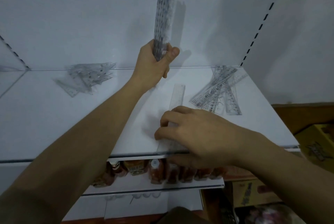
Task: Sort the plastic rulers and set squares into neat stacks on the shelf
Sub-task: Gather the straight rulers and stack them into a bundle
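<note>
I see the single clear plastic ruler [176, 115] lying front-to-back on the white shelf [72, 124] under my right hand [195, 133] (fingers curled on it), while my left hand [155, 64] grips the upright clear ruler bundle [164, 19].

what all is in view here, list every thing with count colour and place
bundle of rulers: one bundle, count inside unclear, clear with dark markings, held upright above the shelf in the left hand
single ruler: one, clear, flat at the shelf's front middle, under the right hand
loose rulers: several, clear, fanned in a heap at the shelf's right rear
set squares: several, clear, piled at the shelf's left rear
shelf: one, white, with a white back panel
bottles: several, reddish, on the lower shelf
cartons: a few, brown and yellow, lower right
left hand: grip round the bundle's lower end
right hand: fingers on the single ruler's near end at the shelf's edge
</note>
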Action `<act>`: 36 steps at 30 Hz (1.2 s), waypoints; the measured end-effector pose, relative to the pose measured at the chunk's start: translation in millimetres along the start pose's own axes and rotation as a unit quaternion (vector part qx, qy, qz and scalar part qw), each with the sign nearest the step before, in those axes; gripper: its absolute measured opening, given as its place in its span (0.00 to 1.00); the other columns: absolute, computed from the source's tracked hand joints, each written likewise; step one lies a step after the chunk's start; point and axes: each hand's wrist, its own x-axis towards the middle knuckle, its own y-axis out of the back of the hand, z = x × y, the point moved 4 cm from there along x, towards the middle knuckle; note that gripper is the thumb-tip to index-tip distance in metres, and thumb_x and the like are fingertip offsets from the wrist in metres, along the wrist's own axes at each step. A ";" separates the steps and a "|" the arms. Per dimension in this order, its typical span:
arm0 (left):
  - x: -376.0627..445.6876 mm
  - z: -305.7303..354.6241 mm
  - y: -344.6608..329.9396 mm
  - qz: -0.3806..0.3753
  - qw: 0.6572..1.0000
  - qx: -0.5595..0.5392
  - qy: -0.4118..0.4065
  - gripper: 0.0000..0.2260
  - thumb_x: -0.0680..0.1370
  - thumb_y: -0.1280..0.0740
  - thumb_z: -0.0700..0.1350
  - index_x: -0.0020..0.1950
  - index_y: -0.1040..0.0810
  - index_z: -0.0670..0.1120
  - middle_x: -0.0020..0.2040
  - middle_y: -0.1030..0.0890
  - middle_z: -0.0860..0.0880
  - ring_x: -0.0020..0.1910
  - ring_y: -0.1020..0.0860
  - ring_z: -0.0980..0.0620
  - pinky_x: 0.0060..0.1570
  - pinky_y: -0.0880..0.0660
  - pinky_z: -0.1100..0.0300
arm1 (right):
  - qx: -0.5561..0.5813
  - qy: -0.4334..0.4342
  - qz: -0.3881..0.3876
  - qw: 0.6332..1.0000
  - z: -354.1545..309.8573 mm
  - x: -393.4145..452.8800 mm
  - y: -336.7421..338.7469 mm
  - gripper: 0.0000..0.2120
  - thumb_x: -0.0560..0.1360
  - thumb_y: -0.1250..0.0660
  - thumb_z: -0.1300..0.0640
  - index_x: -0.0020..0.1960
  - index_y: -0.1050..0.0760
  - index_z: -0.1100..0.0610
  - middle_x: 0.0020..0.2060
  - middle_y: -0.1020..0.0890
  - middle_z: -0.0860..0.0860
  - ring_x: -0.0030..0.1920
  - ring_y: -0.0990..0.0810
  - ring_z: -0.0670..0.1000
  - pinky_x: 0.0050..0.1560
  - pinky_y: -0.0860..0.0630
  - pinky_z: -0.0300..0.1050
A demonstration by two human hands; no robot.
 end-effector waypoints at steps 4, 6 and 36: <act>-0.4 -3.7 -0.3 -0.018 1.000 -0.016 0.017 0.10 0.80 0.32 0.47 0.44 0.28 0.43 0.30 0.25 0.53 0.25 0.28 0.50 0.25 0.28 0.59 | 0.036 -0.002 0.207 0.978 15.9 -1.3 24.4 0.11 0.81 0.36 0.53 0.55 0.18 0.57 0.49 0.21 0.53 0.40 0.22 0.52 0.41 0.22 0.49; -0.1 -2.9 -3.7 -0.014 0.999 -0.019 0.032 0.09 0.81 0.32 0.46 0.43 0.28 0.46 0.29 0.24 0.55 0.27 0.25 0.53 0.30 0.27 0.58 | 0.063 -0.034 0.348 0.935 33.1 -1.1 47.9 0.08 0.81 0.32 0.58 0.54 0.16 0.58 0.45 0.21 0.54 0.40 0.24 0.47 0.43 0.26 0.37; 0.6 -23.8 -15.4 -0.055 0.998 0.008 0.039 0.08 0.78 0.30 0.36 0.54 0.26 0.34 0.36 0.22 0.40 0.29 0.23 0.51 0.27 0.26 0.64 | 0.155 -0.180 -0.075 0.968 150.9 -1.1 55.0 0.33 0.76 0.28 0.53 0.73 0.39 0.32 0.54 0.20 0.39 0.56 0.23 0.43 0.54 0.24 0.40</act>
